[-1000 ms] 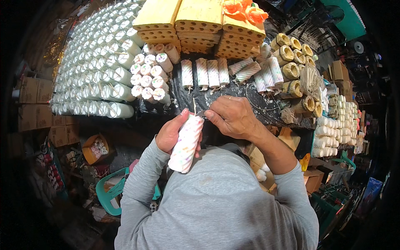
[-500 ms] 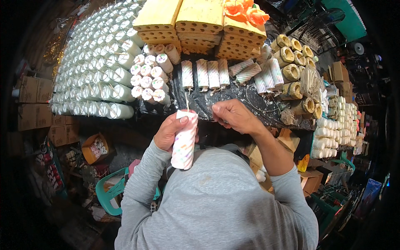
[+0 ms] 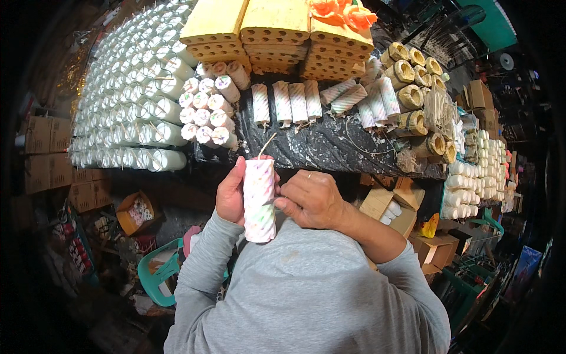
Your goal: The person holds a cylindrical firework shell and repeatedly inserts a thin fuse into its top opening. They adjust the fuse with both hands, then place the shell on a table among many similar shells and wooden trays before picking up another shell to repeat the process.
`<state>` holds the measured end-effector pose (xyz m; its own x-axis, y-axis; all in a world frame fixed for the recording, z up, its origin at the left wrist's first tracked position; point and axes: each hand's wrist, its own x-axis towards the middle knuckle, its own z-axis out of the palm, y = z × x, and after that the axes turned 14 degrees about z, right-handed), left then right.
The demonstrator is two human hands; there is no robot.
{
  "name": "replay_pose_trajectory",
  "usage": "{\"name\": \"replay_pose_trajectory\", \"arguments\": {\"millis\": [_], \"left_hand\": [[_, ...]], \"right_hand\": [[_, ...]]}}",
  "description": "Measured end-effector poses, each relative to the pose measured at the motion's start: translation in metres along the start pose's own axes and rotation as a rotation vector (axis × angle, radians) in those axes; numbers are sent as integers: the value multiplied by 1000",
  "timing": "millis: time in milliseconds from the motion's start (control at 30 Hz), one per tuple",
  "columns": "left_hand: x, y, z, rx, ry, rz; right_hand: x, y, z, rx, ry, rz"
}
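A white pillar candle (image 3: pixel 259 200) with spiral ridges and pastel flecks stands almost upright in front of my chest. Its long wick leans up and to the right. My left hand (image 3: pixel 232 193) is wrapped round the candle from the left and behind, thumb along its side. Close against the candle's right side is my right hand (image 3: pixel 315 200), with fingers curled in. Whatever those fingers may pinch is hidden. On the black-covered table (image 3: pixel 306 147) beyond lie several similar spiral candles (image 3: pixel 290 101), some side by side, some overlapping at the right.
At the table's left stand many white candles in clear cups (image 3: pixel 135 106), beside a stack of flecked candles (image 3: pixel 203 112). Yellow perforated blocks (image 3: pixel 274 32) carry orange flowers (image 3: pixel 358 17). Bamboo tubes (image 3: pixel 410 97) are piled right. A green chair (image 3: pixel 159 274) and open boxes (image 3: pixel 404 206) stand below.
My right hand has come down and left, from above the table edge to the candle's side. The candle has turned more upright in my left hand.
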<state>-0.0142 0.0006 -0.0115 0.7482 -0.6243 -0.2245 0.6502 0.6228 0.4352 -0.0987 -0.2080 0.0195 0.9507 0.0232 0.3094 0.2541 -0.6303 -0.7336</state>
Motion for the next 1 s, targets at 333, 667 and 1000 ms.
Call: {"name": "replay_pose_trajectory", "arguments": {"millis": [333, 667, 1000], "left_hand": [[-6, 6, 18, 50, -2, -77], [2, 6, 20, 23, -81, -127], [1, 8, 24, 90, -94, -68]], "right_hand": [[14, 21, -11, 74, 153, 225], [20, 23, -17, 24, 70, 68], [17, 11, -16, 357, -41, 422]]}}
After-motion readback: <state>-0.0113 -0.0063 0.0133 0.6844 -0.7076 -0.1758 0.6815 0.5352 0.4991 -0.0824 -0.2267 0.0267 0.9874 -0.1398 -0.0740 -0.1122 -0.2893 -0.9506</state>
